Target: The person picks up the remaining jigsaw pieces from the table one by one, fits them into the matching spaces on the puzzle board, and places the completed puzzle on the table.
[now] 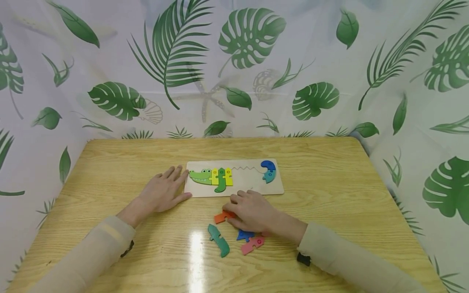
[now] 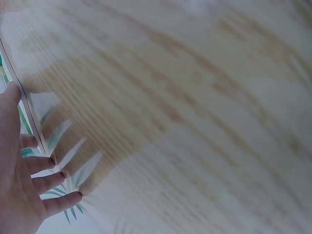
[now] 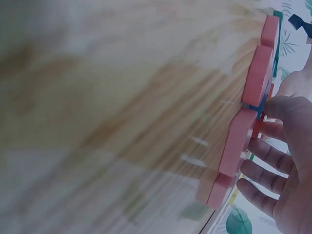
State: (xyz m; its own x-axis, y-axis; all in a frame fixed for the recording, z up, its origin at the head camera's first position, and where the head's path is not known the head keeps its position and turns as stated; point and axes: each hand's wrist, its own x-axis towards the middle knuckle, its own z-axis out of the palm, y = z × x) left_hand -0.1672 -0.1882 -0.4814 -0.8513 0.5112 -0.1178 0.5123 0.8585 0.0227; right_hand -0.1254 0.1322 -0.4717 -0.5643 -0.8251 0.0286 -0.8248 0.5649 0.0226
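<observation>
A wooden crocodile puzzle board (image 1: pixel 253 189) lies on the table, with a green head piece (image 1: pixel 201 179), yellow pieces, a green leg piece (image 1: pixel 221 183) and blue tail pieces (image 1: pixel 269 171) set in it. My left hand (image 1: pixel 163 191) rests at the board's left end, fingers spread, fingertips and thumb right at its edge. Below the board, my right hand (image 1: pixel 254 211) pinches an orange puzzle piece (image 1: pixel 220 217) between thumb and index finger. Its other fingers curve loosely in the right wrist view, beside pink pieces (image 3: pixel 240 141).
Loose pieces lie close by my right hand: a teal one (image 1: pixel 218 241), a blue one (image 1: pixel 244 235) partly under the hand, and a pink one (image 1: pixel 253 245). The wooden table (image 1: pixel 322 171) meets a leaf-print cloth (image 1: pixel 234 106) at the back and sides.
</observation>
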